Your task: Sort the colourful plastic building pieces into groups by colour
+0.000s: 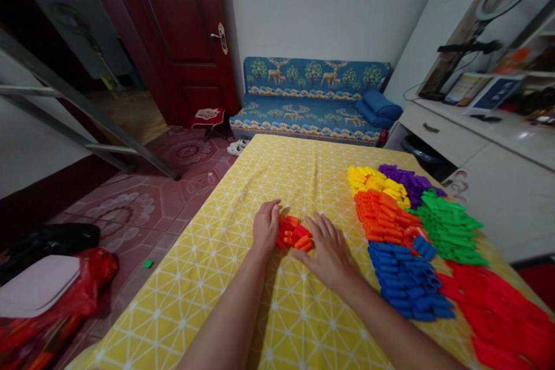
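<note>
A small pile of orange and red plastic pieces [295, 232], short and tube-like, lies on the yellow patterned tablecloth [208, 260] between my hands. My left hand [264, 228] rests on its edge at the pile's left side, cupped with the fingers curved and partly hidden. On the right, my right hand [327, 251] lies low over the cloth, fingers spread and thumb apart, close to the pieces. Neither hand visibly grips a piece. Further right are sorted heaps: orange pieces [381, 217], blue pieces [405, 280] and yellow pieces [377, 182].
Along the table's right side lie green pieces [451, 228], purple pieces [407, 182] and red pieces [503, 312]. A blue sofa [303, 107] stands beyond the table. A white desk [477, 139] is at right; a metal ladder frame [113, 144] leans at left.
</note>
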{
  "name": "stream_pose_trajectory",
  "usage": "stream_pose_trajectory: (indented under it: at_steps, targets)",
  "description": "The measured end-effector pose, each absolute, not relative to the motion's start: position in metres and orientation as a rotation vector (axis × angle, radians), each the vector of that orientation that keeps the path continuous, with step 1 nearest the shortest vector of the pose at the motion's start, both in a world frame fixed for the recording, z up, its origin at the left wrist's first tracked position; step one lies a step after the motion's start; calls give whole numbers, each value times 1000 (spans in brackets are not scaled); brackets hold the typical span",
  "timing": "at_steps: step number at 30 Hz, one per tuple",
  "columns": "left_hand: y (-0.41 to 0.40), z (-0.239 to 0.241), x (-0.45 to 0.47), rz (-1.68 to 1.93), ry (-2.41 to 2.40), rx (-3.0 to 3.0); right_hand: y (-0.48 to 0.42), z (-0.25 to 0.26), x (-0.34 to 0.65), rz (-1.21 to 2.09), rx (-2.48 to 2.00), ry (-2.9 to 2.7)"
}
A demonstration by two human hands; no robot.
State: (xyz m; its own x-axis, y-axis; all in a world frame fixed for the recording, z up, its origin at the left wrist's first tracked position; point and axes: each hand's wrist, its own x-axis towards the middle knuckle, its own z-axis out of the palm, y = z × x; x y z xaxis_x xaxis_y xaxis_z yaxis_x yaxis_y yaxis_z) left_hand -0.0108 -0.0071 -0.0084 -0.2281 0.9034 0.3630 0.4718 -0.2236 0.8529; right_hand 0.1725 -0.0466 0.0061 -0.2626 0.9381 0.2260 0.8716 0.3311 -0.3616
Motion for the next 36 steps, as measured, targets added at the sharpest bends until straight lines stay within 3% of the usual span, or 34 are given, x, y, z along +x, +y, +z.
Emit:
stream_pose_trajectory:
  at_steps: [5,14,21,27,36]
  targets:
    - [-8,-9,-11,1490,1569,1503,-73,-8,147,316,-1573,-2254]
    - [-15,0,-7,1280,1337,1778,-15,-18,133,311,-1461,-2023]
    - [-15,-3,-7,1233,1152,1895,-15,-10,142,668,-1336,-1603]
    - [-9,-7,-7,1275,1185,1551,-17,1,147,1000,-1184,-1346]
    - [-4,-3,-8,1389,1058,867,-15,-7,150,1085,-1101,-1352]
